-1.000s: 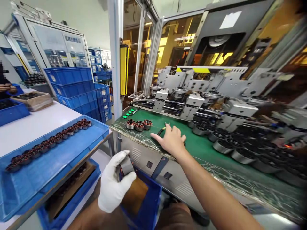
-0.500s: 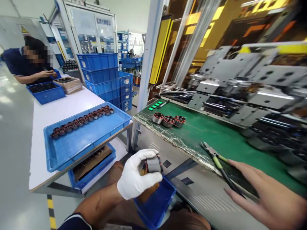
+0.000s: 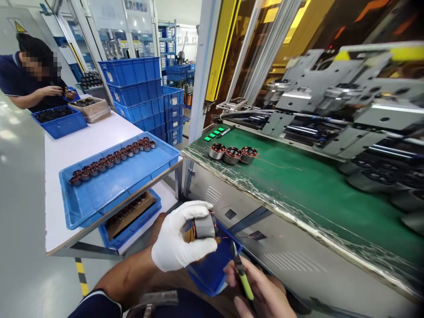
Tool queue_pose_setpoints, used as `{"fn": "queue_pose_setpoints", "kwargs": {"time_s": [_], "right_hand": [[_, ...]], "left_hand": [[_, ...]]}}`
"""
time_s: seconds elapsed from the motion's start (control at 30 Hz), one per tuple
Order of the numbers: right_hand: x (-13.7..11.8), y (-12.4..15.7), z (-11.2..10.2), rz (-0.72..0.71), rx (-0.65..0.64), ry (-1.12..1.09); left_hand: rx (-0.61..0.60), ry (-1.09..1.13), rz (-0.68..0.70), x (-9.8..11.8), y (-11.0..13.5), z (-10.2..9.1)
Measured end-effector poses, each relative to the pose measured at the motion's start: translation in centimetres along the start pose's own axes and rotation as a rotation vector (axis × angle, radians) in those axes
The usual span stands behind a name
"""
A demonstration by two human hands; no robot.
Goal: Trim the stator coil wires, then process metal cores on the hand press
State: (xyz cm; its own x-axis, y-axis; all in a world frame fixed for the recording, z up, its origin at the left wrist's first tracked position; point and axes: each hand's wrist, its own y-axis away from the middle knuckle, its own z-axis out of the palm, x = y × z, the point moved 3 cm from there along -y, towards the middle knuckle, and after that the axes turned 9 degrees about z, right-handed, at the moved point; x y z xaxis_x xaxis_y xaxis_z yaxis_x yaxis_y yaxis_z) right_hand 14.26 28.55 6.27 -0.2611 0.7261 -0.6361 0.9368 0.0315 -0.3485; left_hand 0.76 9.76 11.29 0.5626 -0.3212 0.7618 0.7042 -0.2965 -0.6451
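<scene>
My left hand [image 3: 180,240], in a white glove, is closed around a small grey wound stator [image 3: 204,227] with copper wire, held over a blue bin [image 3: 212,271] on my lap. My bare right hand [image 3: 261,293] grips green-handled cutters [image 3: 241,271], their tip pointing up toward the stator's loose copper leads. Three more wound stators [image 3: 232,154] stand in a row on the green mat [image 3: 298,185] of the machine bench.
A blue tray [image 3: 115,185] with a row of several stators sits on the white table at left, another bin under it. Stacked blue crates [image 3: 135,88] stand behind. Another person [image 3: 33,79] works at the far end. Grey machine fixtures [image 3: 331,106] fill the right.
My right hand picked the cutters off the green mat and brought them down beside the stator in my left hand. The view swung left and lower.
</scene>
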Motion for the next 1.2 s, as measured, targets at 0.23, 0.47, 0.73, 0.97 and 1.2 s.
{"fn": "queue_pose_setpoints", "kwargs": {"time_s": [0.23, 0.47, 0.73, 0.97, 1.2], "right_hand": [[-1.0, -0.6, -0.4, -0.040, 0.031, 0.023], [-2.0, -1.8, -0.8, -0.042, 0.072, -0.070], [-0.9, -1.5, -0.5, 0.091, -0.074, -0.355], [-0.3, -0.9, -0.6, 0.073, -0.001, -0.126], [-0.6, -2.1, -0.7, 0.084, -0.032, -0.163]], "left_hand": [[-0.033, -0.037, 0.035, 0.2, 0.0, 0.5], [-0.058, -0.083, 0.086, 0.4, -0.4, 0.8], [-0.185, -0.115, 0.195, 1.3, -0.9, 0.6], [-0.280, -0.144, 0.229, 1.7, -1.5, 0.8], [-0.285, -0.183, 0.170, 1.4, -0.5, 0.1]]}}
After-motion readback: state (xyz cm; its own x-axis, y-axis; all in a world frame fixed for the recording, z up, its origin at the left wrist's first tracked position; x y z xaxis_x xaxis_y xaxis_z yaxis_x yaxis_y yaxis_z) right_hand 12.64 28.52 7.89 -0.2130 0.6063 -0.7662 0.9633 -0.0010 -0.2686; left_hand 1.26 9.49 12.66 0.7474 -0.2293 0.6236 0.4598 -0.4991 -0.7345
